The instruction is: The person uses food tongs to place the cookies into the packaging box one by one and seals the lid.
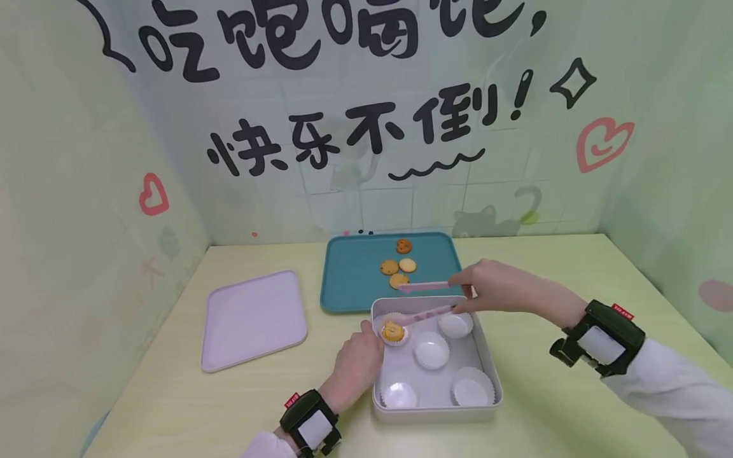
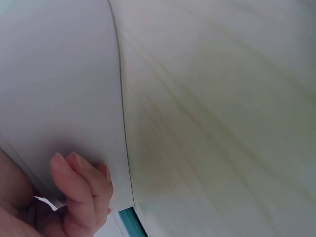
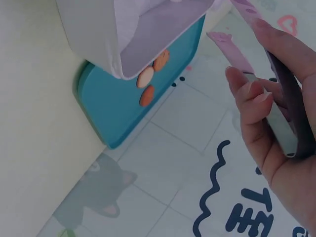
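Left hand (image 1: 359, 356) gripping it, my box (image 1: 429, 415) holds cups (image 1: 431, 350), one with a cookie (image 1: 393, 331); my right hand (image 1: 495, 286) grips parted tongs (image 1: 424, 287); the table's (image 1: 538, 362) far-edge tray (image 1: 349, 273) holds four.

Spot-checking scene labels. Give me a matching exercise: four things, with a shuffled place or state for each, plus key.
1. teal tray
2. tongs
3. lilac tray
4. box

A. lies toward the left of the table
B. has several cookies directly on it
C. contains paper cups; left hand at its side
D. held in the right hand

Pairs: 1-B, 2-D, 3-A, 4-C
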Demonstrator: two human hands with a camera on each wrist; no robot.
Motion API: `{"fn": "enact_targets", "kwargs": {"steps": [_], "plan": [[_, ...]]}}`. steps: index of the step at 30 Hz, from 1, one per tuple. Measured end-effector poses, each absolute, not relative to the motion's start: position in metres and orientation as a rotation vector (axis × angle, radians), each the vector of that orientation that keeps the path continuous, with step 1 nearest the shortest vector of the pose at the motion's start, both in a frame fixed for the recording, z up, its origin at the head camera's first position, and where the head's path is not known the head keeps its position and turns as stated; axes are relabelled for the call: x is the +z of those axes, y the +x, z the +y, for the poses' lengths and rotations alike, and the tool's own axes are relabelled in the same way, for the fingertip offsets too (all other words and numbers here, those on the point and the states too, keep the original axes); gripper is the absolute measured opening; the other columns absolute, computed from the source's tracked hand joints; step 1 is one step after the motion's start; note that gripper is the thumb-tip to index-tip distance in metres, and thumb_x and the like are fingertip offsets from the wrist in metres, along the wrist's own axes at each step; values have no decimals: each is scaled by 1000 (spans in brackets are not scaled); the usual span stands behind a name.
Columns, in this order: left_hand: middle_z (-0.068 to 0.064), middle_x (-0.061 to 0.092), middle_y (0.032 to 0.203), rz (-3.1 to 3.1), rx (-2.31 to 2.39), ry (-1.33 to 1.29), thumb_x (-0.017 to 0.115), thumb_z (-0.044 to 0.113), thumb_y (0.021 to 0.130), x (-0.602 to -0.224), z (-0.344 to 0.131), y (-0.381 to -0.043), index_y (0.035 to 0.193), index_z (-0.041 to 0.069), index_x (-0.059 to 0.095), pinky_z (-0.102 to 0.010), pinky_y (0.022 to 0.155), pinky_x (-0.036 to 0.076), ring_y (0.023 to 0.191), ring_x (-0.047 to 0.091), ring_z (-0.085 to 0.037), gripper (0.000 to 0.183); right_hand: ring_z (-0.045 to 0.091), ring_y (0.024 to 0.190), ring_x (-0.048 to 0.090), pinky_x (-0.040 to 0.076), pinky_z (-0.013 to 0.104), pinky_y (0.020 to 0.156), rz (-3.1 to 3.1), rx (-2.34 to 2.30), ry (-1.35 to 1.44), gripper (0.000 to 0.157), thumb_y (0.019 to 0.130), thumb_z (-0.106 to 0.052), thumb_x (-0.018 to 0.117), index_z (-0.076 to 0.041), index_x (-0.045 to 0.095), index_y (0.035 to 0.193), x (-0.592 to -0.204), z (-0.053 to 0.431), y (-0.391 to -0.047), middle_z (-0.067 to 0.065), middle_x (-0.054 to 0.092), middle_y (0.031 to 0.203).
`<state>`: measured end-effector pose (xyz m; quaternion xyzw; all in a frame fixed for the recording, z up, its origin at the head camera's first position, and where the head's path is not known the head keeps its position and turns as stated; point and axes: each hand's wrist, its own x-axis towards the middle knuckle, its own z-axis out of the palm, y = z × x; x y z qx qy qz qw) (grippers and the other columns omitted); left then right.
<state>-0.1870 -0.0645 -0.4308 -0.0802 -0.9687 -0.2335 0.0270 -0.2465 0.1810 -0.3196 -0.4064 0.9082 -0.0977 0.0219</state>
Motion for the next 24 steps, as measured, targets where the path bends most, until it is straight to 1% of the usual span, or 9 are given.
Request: {"fn": "enact_targets", "kwargs": {"steps": [4,8,10,14,17,21,24], "plan": [[-10,46,57,-3000,-719,-236,46,10,94,-430,-65,-187,91,-5,44,-30,38,40,46,50,-19,15,3,49,39,37,21,49,2906,-375,-1151,36,77,-26,74,0,66,99,-312,187,-258,-7,51,60],[-10,46,58,-2998,-738,-230,46,10,93,-430,-64,-186,91,-6,44,-31,38,40,46,50,-19,15,6,48,39,36,23,49,2988,-306,-1038,42,77,-31,73,4,67,99,-316,189,-276,-4,48,56],[-10,46,58,-3003,-744,-233,46,10,94,-430,-64,-186,92,-6,44,-31,38,40,46,50,-19,16,7,49,39,37,25,49,2999,-271,-1008,41,78,-33,72,3,68,97,-322,188,-285,-3,48,56],[-10,47,59,-3012,-744,-233,46,10,94,-430,-65,-186,92,-6,44,-31,38,41,47,50,-19,16,8,51,41,45,30,60,2970,-226,-976,36,79,-34,71,0,70,92,-336,182,-301,-3,49,57],[-11,47,59,-3010,-740,-230,46,10,94,-430,-65,-186,92,-6,44,-31,39,41,47,50,-19,16,7,53,44,48,31,65,2930,-219,-968,36,79,-35,70,-1,71,92,-345,175,-309,-3,55,60],[-11,47,59,-3003,-723,-238,46,10,94,-431,-65,-186,92,-6,44,-31,39,42,47,51,-20,16,6,55,48,50,29,64,2896,-239,-995,36,79,-34,71,0,71,92,-353,169,-315,1,63,67],[-11,47,58,-2996,-708,-251,47,10,94,-431,-66,-187,91,-5,44,-32,39,42,47,52,-21,16,7,53,45,48,28,62,2873,-268,-1021,32,79,-31,71,0,71,89,-355,166,-318,2,59,61]]}}
